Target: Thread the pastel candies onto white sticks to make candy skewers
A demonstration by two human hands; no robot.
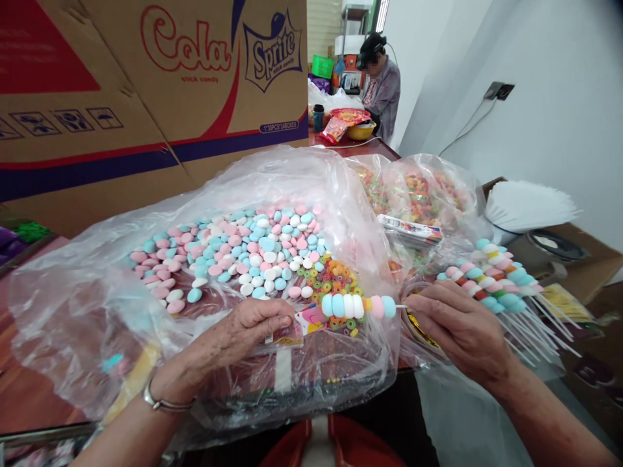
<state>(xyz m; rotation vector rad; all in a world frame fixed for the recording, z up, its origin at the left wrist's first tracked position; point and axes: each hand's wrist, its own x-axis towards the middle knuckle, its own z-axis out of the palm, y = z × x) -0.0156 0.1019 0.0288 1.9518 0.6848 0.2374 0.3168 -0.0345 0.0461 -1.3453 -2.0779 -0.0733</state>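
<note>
My right hand pinches the bare end of a white stick on a candy skewer, held level. Blue, white and pink pieces with a small yellow-orange one are threaded along it. My left hand is closed on a small printed wrapper, pink, white and yellow, whose edge comes up to the skewer's left end. Beneath the hands, pink, blue and white candies lie on a clear plastic sheet, with small ring candies beside them. The skewer hides some of the rings.
Finished-looking candy skewers are piled at the right. Behind them are a bundle of white sticks and bags of ring candies. A printed strip lies on the bags. A large carton stands back left. Another person works at the far end.
</note>
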